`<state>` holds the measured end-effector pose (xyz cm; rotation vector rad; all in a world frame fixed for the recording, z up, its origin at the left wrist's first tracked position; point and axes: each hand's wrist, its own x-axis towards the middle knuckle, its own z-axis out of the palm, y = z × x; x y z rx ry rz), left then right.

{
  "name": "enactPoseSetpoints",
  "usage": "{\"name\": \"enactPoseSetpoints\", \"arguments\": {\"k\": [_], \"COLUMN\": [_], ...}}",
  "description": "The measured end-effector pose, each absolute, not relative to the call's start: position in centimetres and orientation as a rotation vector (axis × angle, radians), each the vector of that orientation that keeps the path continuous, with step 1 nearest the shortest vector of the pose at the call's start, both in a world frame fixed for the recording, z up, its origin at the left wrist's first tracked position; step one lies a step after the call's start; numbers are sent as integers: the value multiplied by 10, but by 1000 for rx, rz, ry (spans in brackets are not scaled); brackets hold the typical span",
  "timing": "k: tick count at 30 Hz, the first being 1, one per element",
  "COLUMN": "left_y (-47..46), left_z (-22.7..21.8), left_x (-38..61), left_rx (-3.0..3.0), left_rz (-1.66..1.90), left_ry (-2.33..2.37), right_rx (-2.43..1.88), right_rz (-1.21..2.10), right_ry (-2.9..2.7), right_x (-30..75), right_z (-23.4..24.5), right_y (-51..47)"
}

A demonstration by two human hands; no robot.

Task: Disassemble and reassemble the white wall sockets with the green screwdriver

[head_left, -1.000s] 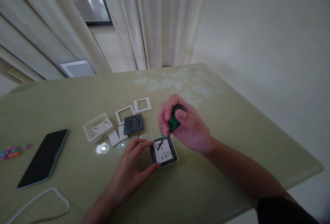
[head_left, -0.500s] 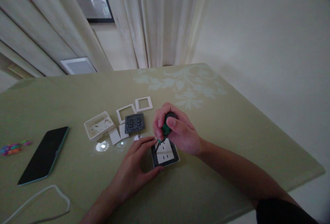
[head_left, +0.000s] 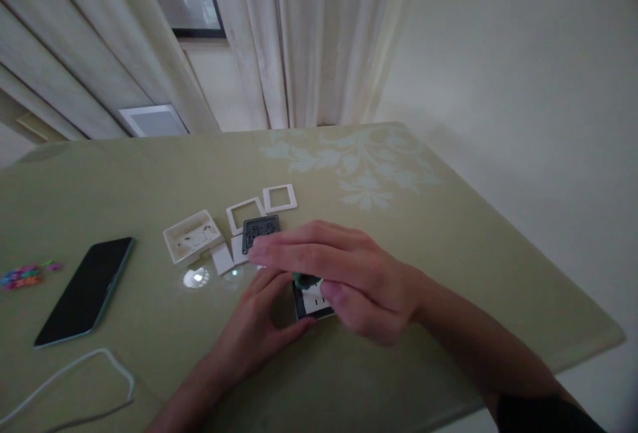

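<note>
My left hand [head_left: 256, 330] holds a wall socket [head_left: 312, 300] flat on the table, with its thumb along the near edge and its fingers at the far edge. The socket has a white slotted face in a dark frame, and its right part is hidden. Over it, my right hand [head_left: 349, 273] has its long fingers stretched to the left and its thumb bent below them. Between thumb and fingers shows the green handle of a screwdriver [head_left: 305, 281]. The shaft and tip are hidden. Just beyond, a dark switch module [head_left: 260, 226] is partly covered by the right fingers.
A white mounting box [head_left: 193, 237], white cover plates [head_left: 222, 259] and two white frames [head_left: 280, 198] lie behind my hands. To the left are a dark phone [head_left: 86, 292], colourful small pieces [head_left: 24, 277] and a white cable [head_left: 107, 353]. A wall bounds the table's right side.
My right hand has swung from a closed fist round the screwdriver handle to stretched fingers laid across it, palm lower and to the right. My left hand stays on the socket. The view shifted slightly.
</note>
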<state>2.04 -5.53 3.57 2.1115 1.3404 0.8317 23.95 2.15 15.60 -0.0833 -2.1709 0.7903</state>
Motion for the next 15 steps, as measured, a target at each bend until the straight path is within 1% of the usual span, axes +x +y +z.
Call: {"name": "enactPoseSetpoints", "arguments": {"k": [2, 6, 7, 11, 15], "left_y": [-54, -54, -54, -55, -56], "left_z": [37, 37, 37, 38, 39], "left_x": [21, 22, 21, 22, 24], "left_rx": [2120, 2134, 2130, 2136, 2132], "left_rz": [836, 834, 830, 788, 862], "left_ry": [1324, 1303, 1309, 1345, 1370], "right_rx": [-138, -321, -324, -228, -329], "right_rz": [736, 372, 354, 570, 265], "right_ry": [-2208, -2183, -2204, -2282, -2197], "right_x": [242, 241, 241, 241, 242], "right_z": [159, 158, 159, 164, 163], "right_y": [21, 20, 19, 19, 18]}}
